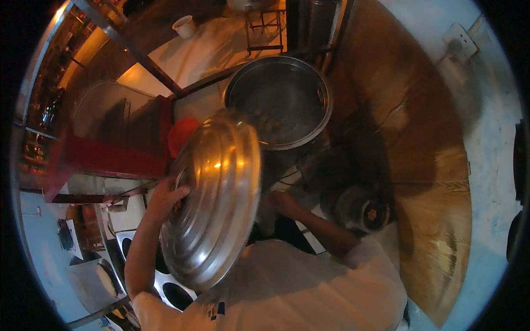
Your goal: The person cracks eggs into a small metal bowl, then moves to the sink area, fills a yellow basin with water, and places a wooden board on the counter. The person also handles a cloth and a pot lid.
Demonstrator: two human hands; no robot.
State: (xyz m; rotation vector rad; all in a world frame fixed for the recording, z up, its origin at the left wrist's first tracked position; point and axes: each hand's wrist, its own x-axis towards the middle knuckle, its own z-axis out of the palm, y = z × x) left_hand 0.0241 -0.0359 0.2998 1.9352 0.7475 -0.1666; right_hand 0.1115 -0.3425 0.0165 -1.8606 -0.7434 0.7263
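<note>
A large round metal lid [221, 193] with ringed ridges is held up on edge in front of me, its outer face turned to the left. My left hand [168, 196] is closed around the grip at the lid's middle. Beyond the lid stands a big deep metal pot [327, 110], uncovered, with a hazy, dim inside whose contents I cannot make out. Just right of the lid, low in front of the pot, is my right hand [280, 203]; its fingers are in shadow and I cannot tell what they touch.
A red container [181, 132] sits behind the lid, beside a red-framed counter [110, 157]. A wooden panel [425, 138] lines the right side. A dark round metal object [364, 212] stands near it. At lower left is a metal surface with round openings [176, 295].
</note>
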